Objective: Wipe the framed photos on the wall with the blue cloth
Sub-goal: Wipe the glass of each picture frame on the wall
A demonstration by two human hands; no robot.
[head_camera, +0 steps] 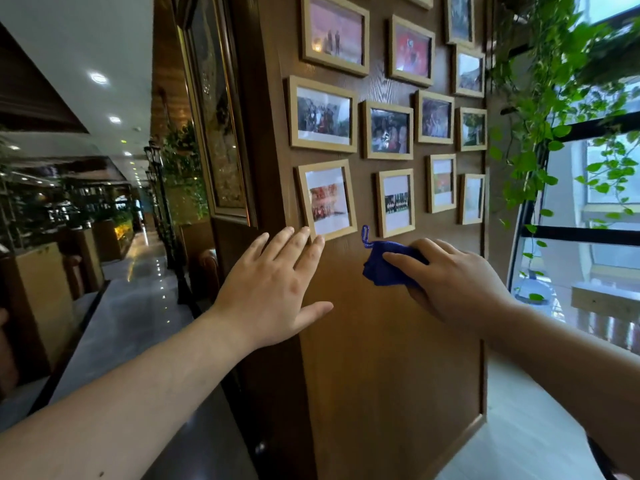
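a: wood wall (381, 341) fills centre frame. cloth (384, 268)?
b: bunched in right hand (453, 282), below the frames (327, 199). left hand (273, 289) flat, spread.
a: handling?
b: soft, light; likely grips anywhere. glass probably fragile.

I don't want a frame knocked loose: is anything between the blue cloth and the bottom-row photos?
Nothing visible. The blue cloth, held in the right hand, lies on bare wood panel just under the bottom-row frames. The left hand only touches the leftmost frame's corner.

Grained wood wall (381, 341), fuzzy blue cloth (384, 268)
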